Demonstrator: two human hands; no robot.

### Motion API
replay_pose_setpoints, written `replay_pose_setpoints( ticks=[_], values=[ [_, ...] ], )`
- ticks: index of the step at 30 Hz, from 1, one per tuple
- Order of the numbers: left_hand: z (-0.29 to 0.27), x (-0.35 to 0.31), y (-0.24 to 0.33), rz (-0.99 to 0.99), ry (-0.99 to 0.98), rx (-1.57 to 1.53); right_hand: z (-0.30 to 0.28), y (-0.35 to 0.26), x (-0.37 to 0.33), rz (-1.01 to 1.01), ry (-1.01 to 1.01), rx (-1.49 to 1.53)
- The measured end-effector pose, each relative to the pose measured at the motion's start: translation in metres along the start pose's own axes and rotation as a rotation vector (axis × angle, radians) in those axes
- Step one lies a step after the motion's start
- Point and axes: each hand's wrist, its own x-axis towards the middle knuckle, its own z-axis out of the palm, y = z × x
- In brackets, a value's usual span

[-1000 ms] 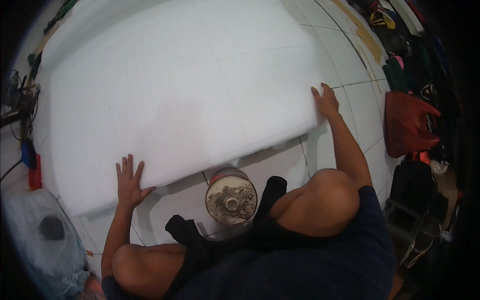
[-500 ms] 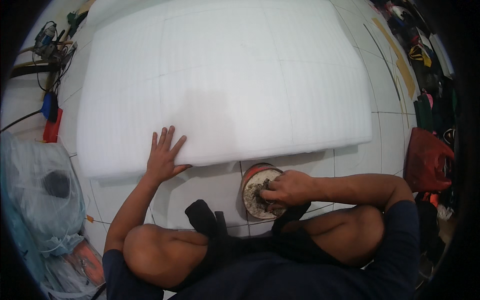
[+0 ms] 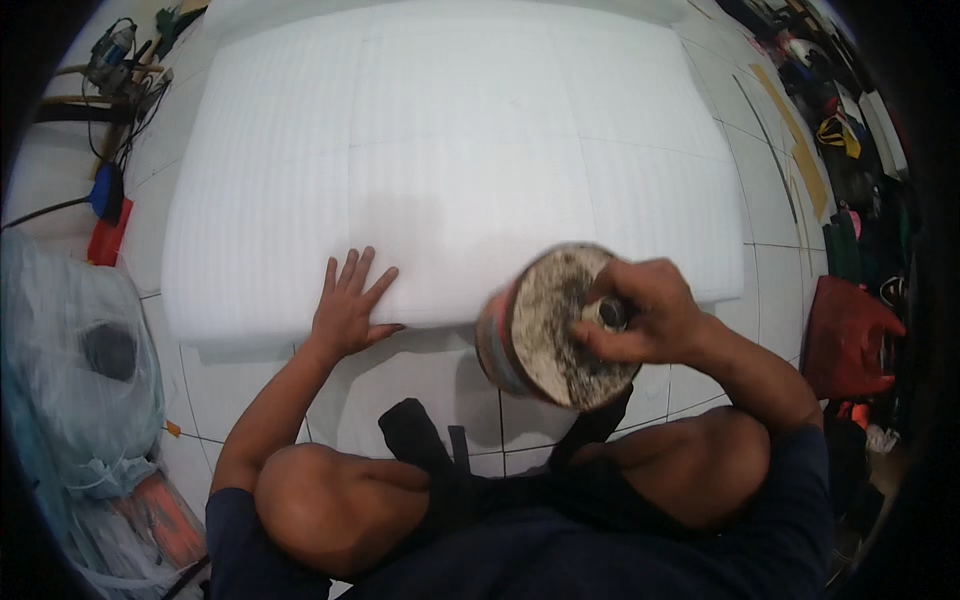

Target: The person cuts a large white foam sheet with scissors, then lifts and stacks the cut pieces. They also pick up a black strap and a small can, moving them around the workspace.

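Observation:
My left hand [image 3: 350,300] lies flat with fingers spread on the near edge of a large white foam-wrapped slab [image 3: 450,150]. In my right hand, a round can [image 3: 545,335] is gripped by a short pale knob or neck in the middle of its top. The can's top is cream and heavily smudged with dark stains, and its side is reddish and grey. It is tilted and held up off the floor, beside the slab's near edge, in front of my right knee. What the can holds is hidden.
On the left stand a clear plastic-wrapped bundle [image 3: 85,370], a red dustpan [image 3: 108,235] with a blue brush [image 3: 105,192], and a corded power tool [image 3: 110,55]. A red plastic jerrycan [image 3: 850,335] and thin strips [image 3: 785,130] are on the right. White tiles [image 3: 430,375] cover the floor.
My right hand has lifted the can off the floor, bringing it up closer and tilting it. My left hand stays flat on the slab. The view has shifted slightly.

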Motion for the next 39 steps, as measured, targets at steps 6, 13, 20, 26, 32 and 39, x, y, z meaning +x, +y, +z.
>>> replay_pose_setpoints(
  ticks=[6, 13, 20, 26, 32, 39],
  values=[
    [-0.003, 0.008, -0.002, -0.001, -0.069, 0.010, -0.001, 0.041, 0.065, -0.141, 0.212, -0.115],
    [-0.005, 0.020, -0.005, -0.010, -0.238, 0.007, 0.011, 0.111, 0.134, 0.070, 0.010, -0.160],
    [-0.069, 0.038, 0.004, -0.028, -0.572, 0.019, -0.002, 0.085, 0.143, 0.208, -0.252, -0.101],
    [-0.206, 0.101, 0.117, -0.474, -0.758, -0.392, -0.078, -0.009, 0.064, 0.392, -0.028, 0.110],
    [-0.377, 0.082, 0.261, -0.416, -0.736, -0.950, -0.222, -0.147, -0.173, 1.227, 0.283, 0.458],
    [-0.429, 0.072, 0.254, -0.560, -0.857, -0.489, -0.346, -0.188, -0.459, 1.722, 0.657, -0.009]
  ],
)
